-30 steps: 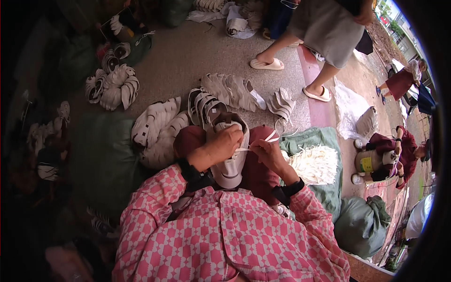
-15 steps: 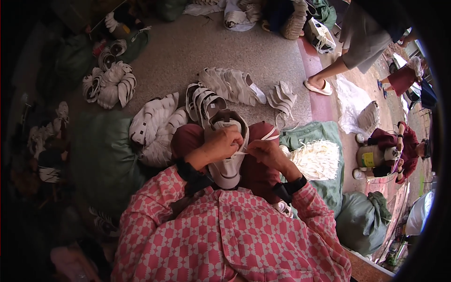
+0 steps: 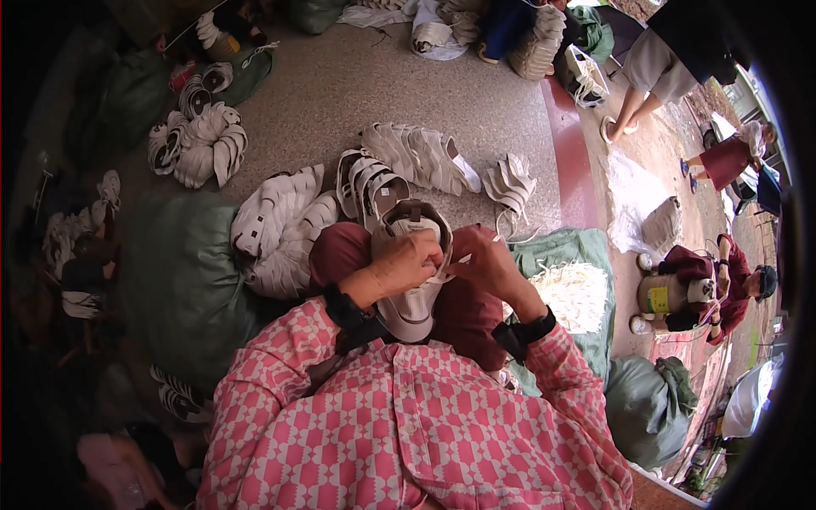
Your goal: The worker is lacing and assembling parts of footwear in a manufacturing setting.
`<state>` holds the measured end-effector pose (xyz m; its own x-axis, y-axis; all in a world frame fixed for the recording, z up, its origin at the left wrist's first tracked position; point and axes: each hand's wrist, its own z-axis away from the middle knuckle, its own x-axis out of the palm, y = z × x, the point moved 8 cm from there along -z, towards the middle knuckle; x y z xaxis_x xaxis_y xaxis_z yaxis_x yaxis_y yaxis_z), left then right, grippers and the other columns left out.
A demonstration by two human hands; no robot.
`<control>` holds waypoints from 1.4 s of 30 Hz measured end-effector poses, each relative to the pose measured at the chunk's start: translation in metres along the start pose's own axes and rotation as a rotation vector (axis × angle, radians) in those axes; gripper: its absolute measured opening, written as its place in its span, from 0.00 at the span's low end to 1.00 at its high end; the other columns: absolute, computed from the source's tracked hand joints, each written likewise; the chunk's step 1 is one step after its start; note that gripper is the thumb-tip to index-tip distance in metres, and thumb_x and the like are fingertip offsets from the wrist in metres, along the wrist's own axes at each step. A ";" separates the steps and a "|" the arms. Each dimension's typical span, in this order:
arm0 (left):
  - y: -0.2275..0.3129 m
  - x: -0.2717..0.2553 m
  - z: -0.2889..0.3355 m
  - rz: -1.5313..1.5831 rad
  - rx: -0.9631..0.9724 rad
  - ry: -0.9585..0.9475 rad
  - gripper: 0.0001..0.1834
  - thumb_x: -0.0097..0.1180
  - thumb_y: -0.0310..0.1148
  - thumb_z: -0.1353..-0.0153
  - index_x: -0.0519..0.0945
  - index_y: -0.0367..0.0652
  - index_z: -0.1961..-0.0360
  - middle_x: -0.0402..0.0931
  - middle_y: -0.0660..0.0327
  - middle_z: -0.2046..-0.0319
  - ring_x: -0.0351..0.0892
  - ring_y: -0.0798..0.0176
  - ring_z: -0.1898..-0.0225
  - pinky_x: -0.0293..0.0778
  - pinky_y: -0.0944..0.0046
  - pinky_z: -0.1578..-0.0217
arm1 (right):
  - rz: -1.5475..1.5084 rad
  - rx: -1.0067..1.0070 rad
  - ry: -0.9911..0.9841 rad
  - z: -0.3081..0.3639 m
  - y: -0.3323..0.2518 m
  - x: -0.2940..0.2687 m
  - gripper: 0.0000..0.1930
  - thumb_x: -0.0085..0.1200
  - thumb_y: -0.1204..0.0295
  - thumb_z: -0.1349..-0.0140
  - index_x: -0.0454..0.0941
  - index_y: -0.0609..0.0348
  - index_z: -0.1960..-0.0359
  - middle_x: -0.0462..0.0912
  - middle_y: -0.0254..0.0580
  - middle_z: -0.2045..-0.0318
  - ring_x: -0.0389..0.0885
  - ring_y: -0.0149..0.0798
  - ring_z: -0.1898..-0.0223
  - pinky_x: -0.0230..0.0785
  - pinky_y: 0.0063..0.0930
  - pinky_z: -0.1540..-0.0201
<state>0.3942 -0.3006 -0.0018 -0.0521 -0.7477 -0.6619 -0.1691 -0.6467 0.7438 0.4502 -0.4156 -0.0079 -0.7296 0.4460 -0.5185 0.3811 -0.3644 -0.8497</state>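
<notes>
"Where's the shoe [image 3: 406,325]?"
"Between the knees [image 3: 334,252]; the right grip [image 3: 457,265] pinches a lace [image 3: 441,280] just beside it. The left grip [image 3: 429,259] bends over it (clenched or not, I can't tell)."
"Anything in the way?"
"Stacks [image 3: 416,157] just beyond, one near the floor [image 3: 340,93]'s pink edge [image 3: 575,161]; green sack [image 3: 183,280] left, lace pile [image 3: 574,297] right, on a cloth [image 3: 595,248]."

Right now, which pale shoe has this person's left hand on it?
The single shoe between the knees, toe toward the pink shirt. The left hand rests on it; nearby shoes lie stacked on the floor.
</notes>
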 end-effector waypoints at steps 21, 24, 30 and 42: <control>0.015 -0.096 0.010 -0.567 0.325 0.373 0.03 0.52 0.30 0.48 0.77 0.45 0.73 0.70 0.57 0.72 0.75 0.51 0.71 0.70 0.53 0.70 | 0.297 -0.392 -0.062 -0.017 -0.022 -0.007 0.11 0.65 0.72 0.54 0.78 0.53 0.67 0.76 0.36 0.71 0.78 0.41 0.67 0.71 0.33 0.63; -0.019 -0.225 0.035 -0.764 0.128 0.730 0.01 0.55 0.28 0.45 0.77 0.47 0.72 0.72 0.58 0.71 0.76 0.52 0.70 0.72 0.56 0.73 | 0.299 -0.399 -0.076 -0.019 -0.023 -0.005 0.12 0.65 0.76 0.53 0.78 0.55 0.66 0.76 0.37 0.71 0.78 0.40 0.67 0.72 0.32 0.64; -0.071 -0.278 0.096 -0.630 -0.122 0.814 0.07 0.57 0.27 0.42 0.79 0.44 0.62 0.76 0.60 0.69 0.77 0.54 0.69 0.72 0.60 0.71 | 0.117 -0.233 -0.094 -0.018 -0.009 -0.003 0.15 0.63 0.77 0.49 0.76 0.57 0.58 0.78 0.38 0.68 0.80 0.36 0.67 0.73 0.31 0.64; 0.002 -0.094 0.065 -0.283 0.128 0.361 0.17 0.66 0.34 0.50 0.76 0.42 0.60 0.74 0.56 0.61 0.73 0.49 0.57 0.69 0.54 0.54 | -1.262 0.567 -0.173 0.069 0.024 0.055 0.18 0.52 0.61 0.32 0.72 0.61 0.49 0.82 0.40 0.59 0.83 0.34 0.66 0.77 0.25 0.71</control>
<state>0.3350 -0.2216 0.0563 0.3554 -0.5640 -0.7454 -0.2484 -0.8257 0.5065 0.3800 -0.4558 -0.0502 -0.4801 0.6273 0.6132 -0.8279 -0.0929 -0.5531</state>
